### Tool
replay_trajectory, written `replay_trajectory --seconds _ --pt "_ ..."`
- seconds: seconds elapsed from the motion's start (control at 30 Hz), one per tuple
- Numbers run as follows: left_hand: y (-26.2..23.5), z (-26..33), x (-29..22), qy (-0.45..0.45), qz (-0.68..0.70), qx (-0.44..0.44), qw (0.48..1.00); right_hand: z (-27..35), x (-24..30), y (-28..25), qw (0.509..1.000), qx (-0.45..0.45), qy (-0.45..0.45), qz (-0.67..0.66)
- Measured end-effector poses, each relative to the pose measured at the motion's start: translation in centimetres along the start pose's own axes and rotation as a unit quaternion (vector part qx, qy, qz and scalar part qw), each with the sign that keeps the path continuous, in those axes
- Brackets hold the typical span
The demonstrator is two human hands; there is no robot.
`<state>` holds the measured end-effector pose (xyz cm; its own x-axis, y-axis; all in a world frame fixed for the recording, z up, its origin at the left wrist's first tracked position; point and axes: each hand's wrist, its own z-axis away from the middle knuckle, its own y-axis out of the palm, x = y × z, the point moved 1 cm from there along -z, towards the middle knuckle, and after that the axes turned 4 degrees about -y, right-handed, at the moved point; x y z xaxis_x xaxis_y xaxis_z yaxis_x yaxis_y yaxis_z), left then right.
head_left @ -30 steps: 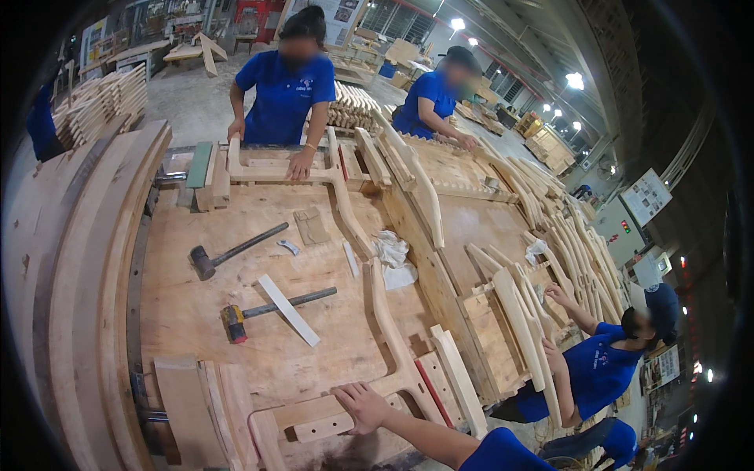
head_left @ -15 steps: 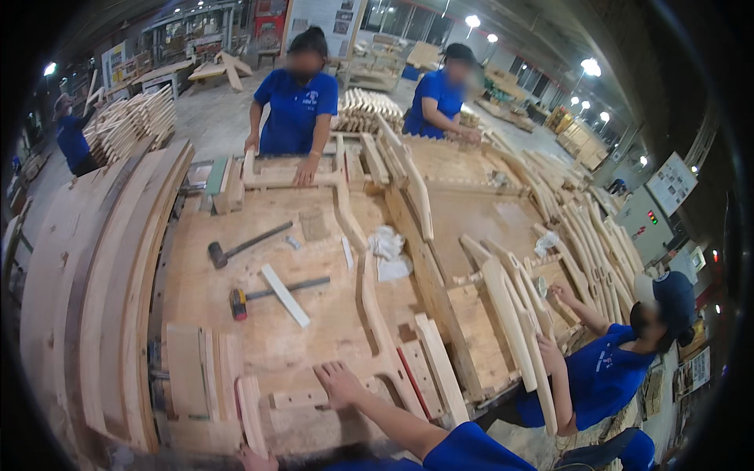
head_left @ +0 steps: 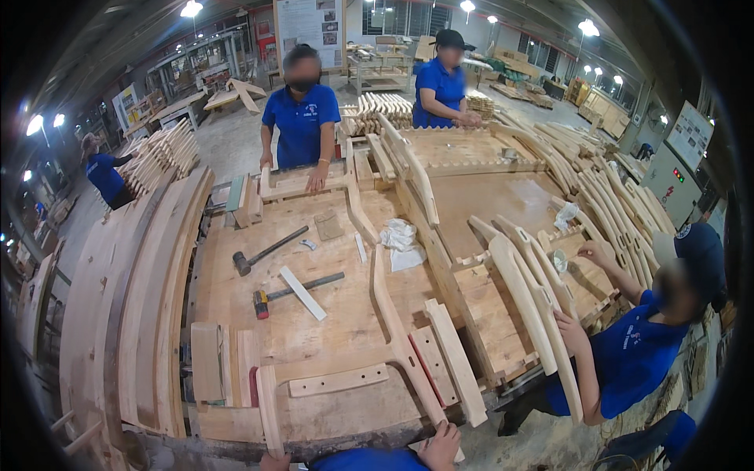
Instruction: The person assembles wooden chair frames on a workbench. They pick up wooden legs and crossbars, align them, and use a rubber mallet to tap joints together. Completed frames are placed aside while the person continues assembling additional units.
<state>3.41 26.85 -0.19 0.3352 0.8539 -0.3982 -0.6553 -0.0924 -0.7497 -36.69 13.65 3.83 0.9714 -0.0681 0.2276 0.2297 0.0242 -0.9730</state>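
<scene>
The right hand (head_left: 440, 450) has left the middle of the wooden side frame (head_left: 330, 360), and now its fingers grasp the near end of the curved leg (head_left: 402, 350). With this, the frame, flat at the near edge of the workbench (head_left: 330, 334), seems held by its ends. The left hand (head_left: 275, 461) touches the short post (head_left: 269, 412); I cannot tell whether it grips. Unlike half a second ago, the drilled strip (head_left: 342, 381) lies uncovered.

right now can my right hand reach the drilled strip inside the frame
Likely yes: nothing covers the drilled strip, and only one frame leg lies between it and your right hand.
</scene>
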Motion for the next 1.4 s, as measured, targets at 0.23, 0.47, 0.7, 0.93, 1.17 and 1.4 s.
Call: replay_trajectory --seconds 0.23,0.47,0.7,0.93,1.17,1.4 --pt "-4.2 -0.4 -1.3 0.098 -0.004 -0.098 0.99 -3.4 -2.6 2.1 0.957 0.201 0.17 -0.119" --pt "-8.8 0.4 -1.5 0.183 0.093 -0.189 0.96 -2.0 -1.0 1.6 0.966 0.159 0.154 -0.132" --pt "-13.3 2.3 0.2 0.238 0.211 -0.233 0.919 -2.2 3.8 -2.0 0.963 0.03 0.101 -0.246" --pt "-14.3 3.6 -0.7 0.25 0.373 -0.274 0.85 -8.5 9.2 -3.7 0.869 -0.15 -0.025 -0.471" --pt "-11.2 2.0 -0.7 0.194 0.504 -0.306 0.784 -12.0 11.2 -5.5 0.795 -0.134 -0.069 -0.588" --pt "-9.9 2.1 -2.9 0.235 0.509 -0.338 0.756 -14.5 10.3 -3.4 0.79 -0.11 -0.053 -0.601"
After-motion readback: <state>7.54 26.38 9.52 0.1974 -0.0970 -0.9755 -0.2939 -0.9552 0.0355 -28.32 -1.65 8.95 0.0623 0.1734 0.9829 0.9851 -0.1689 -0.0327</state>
